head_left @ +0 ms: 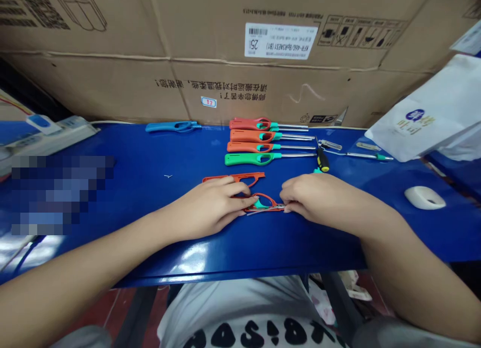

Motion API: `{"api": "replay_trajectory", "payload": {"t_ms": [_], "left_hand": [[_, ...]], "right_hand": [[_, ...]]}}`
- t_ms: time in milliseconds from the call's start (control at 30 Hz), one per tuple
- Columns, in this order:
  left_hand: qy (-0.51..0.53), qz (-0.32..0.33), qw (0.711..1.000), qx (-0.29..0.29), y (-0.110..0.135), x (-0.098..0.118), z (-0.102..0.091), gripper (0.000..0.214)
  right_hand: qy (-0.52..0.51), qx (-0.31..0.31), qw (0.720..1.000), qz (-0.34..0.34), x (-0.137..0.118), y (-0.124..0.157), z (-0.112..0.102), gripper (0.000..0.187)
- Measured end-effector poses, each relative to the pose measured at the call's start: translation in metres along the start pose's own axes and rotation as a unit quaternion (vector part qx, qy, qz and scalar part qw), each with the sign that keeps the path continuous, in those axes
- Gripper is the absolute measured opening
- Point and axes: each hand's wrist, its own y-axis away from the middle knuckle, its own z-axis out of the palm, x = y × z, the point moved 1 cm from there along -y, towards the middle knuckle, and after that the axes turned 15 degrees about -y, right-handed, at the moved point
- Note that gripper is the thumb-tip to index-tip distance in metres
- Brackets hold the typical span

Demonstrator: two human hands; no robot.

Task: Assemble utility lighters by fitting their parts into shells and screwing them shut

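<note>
Low over the blue table, my left hand (218,205) grips an opened orange lighter casing (267,195) by its handle, fingers closed around it. A teal trigger (259,203) and a thin wire or rod show inside the casing. My right hand (306,197) pinches at the casing's front end, near a small metal part (278,207); its fingertips partly hide what they hold. Just behind my left fingers lies a separate orange casing half (255,177). A yellow-and-black screwdriver (322,160) rests beyond my right hand.
Red and orange lighters (244,135) and a green lighter (244,159) lie in a row at the back. A blue lighter casing (165,127), small screws (168,176), a white mouse (424,197), a power strip (71,132) and a paper bag (432,107) surround them. A cardboard box (210,32) stands behind.
</note>
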Motion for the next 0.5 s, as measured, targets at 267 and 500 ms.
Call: {"api": "replay_trajectory", "payload": {"t_ms": [267, 500], "left_hand": [[0.013, -0.021, 1.0, -0.001, 0.002, -0.001, 0.0, 0.041], [0.044, -0.032, 0.999, 0.0, 0.002, 0.001, 0.0, 0.039]], "right_hand": [[-0.216, -0.018, 0.976, -0.008, 0.018, -0.014, -0.003, 0.021], [-0.324, -0.049, 0.937, 0.121, 0.028, -0.028, 0.009, 0.034]]}}
